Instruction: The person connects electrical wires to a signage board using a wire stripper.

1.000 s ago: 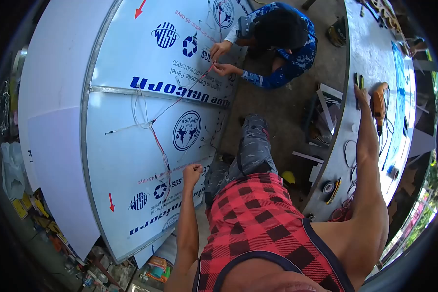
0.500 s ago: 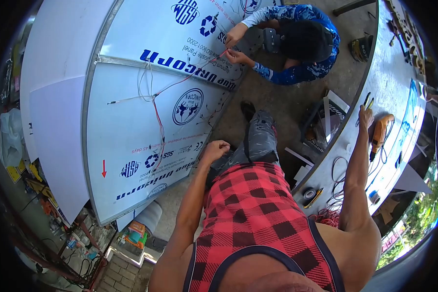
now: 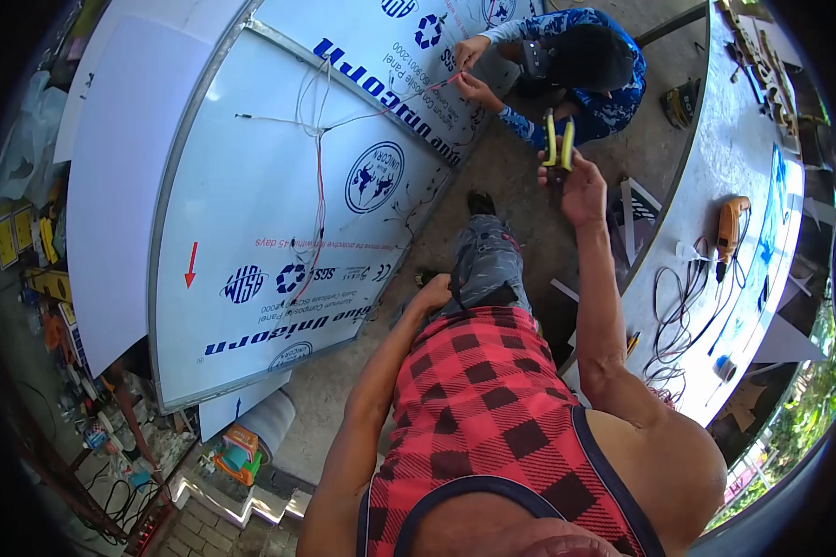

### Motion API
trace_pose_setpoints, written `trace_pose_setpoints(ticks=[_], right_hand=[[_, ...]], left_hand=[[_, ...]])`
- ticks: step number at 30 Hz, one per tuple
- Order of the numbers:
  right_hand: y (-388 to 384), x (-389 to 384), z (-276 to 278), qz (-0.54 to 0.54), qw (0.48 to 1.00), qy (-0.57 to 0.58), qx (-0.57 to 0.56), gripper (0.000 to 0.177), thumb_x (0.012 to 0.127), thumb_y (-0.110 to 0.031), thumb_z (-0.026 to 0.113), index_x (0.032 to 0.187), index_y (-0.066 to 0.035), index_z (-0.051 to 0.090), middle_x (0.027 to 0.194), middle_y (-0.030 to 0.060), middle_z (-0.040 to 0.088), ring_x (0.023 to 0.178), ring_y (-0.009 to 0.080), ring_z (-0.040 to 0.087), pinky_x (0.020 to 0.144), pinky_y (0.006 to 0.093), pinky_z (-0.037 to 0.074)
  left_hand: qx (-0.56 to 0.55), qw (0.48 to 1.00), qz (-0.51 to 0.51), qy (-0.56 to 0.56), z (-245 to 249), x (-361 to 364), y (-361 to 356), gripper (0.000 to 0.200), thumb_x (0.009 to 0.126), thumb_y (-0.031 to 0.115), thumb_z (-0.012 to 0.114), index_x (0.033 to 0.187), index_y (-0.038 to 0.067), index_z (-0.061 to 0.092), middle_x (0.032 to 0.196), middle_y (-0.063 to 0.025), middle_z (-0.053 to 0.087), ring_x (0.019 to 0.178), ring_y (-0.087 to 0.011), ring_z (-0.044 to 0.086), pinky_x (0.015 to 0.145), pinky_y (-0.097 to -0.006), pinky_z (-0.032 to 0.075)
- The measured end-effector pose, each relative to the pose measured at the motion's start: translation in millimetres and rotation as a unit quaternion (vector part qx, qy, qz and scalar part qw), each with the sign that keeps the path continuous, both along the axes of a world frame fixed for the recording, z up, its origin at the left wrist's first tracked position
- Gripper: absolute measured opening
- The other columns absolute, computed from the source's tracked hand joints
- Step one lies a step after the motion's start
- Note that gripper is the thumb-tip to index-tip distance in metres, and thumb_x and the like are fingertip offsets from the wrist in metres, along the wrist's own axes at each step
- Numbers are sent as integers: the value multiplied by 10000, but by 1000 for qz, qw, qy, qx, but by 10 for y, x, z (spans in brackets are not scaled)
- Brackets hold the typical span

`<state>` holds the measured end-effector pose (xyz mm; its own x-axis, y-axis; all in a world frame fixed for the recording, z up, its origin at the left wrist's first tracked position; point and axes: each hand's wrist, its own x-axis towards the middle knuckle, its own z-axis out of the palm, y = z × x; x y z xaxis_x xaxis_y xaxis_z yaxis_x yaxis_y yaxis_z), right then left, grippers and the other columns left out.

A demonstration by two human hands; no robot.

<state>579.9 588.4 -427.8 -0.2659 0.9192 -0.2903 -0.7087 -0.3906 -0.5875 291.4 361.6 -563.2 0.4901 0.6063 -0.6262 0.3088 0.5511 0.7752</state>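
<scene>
My right hand point(image 3: 581, 190) is raised in front of me and grips pliers with yellow and black handles point(image 3: 557, 141), handles pointing up. My left hand point(image 3: 434, 292) hangs as a closed fist beside my thigh, holding nothing that I can see. To the left lies a large white composite panel point(image 3: 251, 204) with blue print and red arrows. Thin red and white wires point(image 3: 320, 158) run across it. A crouching person in a blue patterned top point(image 3: 581, 74) holds the wire ends at the panel's far edge.
On the right stands a long white table point(image 3: 715, 158) with an orange drill point(image 3: 729, 223), coiled cables point(image 3: 678, 306) and a tape roll point(image 3: 724, 369). Scrap pieces lie on the concrete floor beside the table. Clutter and bottles fill the lower left corner.
My right hand has left the table on the right, lifting the yellow-handled pliers, and swung to the middle. My view turned; my left fist dropped closer to my leg.
</scene>
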Motion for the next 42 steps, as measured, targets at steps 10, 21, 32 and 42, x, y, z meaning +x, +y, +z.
trace_pose_setpoints(ticks=[10,21,32,42], right_hand=[[-246,-1146,-269,196,970,-145,-7,313,987,-142,628,1246,27,577,1099,170,679,912,258,712,806,362,597],[30,-1535,-996,321,911,-231,116,332,880,-248,753,1109,-7,748,998,72,753,943,132,667,942,311,479],[-66,-1772,-2321,419,863,-207,194,448,854,-270,820,1207,-25,693,1103,100,725,1027,200,661,956,363,502],[218,-1595,-3275,143,703,-436,543,652,864,-214,764,1434,-53,491,1390,151,564,1297,299,543,1040,421,465]], left_hand=[[-78,996,36,-21,525,-353,-262,239,918,68,700,1138,-24,705,977,-61,716,962,-109,609,865,-287,490],[176,907,366,108,143,-207,365,550,965,210,690,1423,-27,496,1298,-181,644,1179,-273,636,945,-357,520],[163,832,530,-28,-792,-324,800,288,1041,249,589,1165,-8,623,815,-46,654,612,-75,544,506,-212,397],[309,880,218,287,-1681,-821,1218,219,933,155,677,1035,-39,673,670,-148,668,579,-223,652,575,-348,488]])
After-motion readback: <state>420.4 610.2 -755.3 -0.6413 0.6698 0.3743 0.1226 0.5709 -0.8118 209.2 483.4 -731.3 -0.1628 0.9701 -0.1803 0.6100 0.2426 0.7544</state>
